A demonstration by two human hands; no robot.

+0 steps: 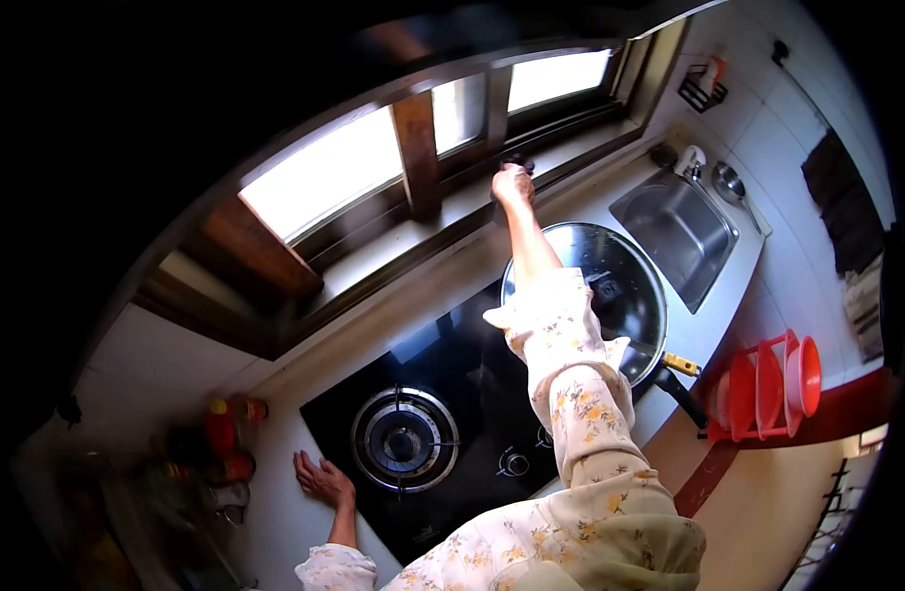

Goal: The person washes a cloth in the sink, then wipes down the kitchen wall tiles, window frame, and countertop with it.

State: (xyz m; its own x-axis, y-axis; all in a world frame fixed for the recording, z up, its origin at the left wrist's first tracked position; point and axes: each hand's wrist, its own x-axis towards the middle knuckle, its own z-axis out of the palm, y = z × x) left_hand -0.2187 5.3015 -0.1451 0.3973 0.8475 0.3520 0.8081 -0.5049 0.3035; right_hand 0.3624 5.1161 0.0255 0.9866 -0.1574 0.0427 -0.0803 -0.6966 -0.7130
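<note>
My right hand [513, 184] reaches far forward to the windowsill [462, 210], its fingers closed around a small dark object [517, 161] whose kind I cannot make out. Under that outstretched arm, a wide pan with a glass lid [625, 295] sits on the right side of the black gas hob [482, 394], partly hidden by the floral sleeve. My left hand [324, 481] rests on the pale countertop [280, 512], fingers spread, beside the hob's left edge. Nearest to it is the bare left burner [403, 440].
A steel sink [674, 231] with a tap [690, 161] lies at the right. Red baskets [768, 386] stand below it, near the pan's black handle [681, 396]. Bottles and jars [226, 438] crowd the left end. A wood-framed window [418, 148] runs along the back.
</note>
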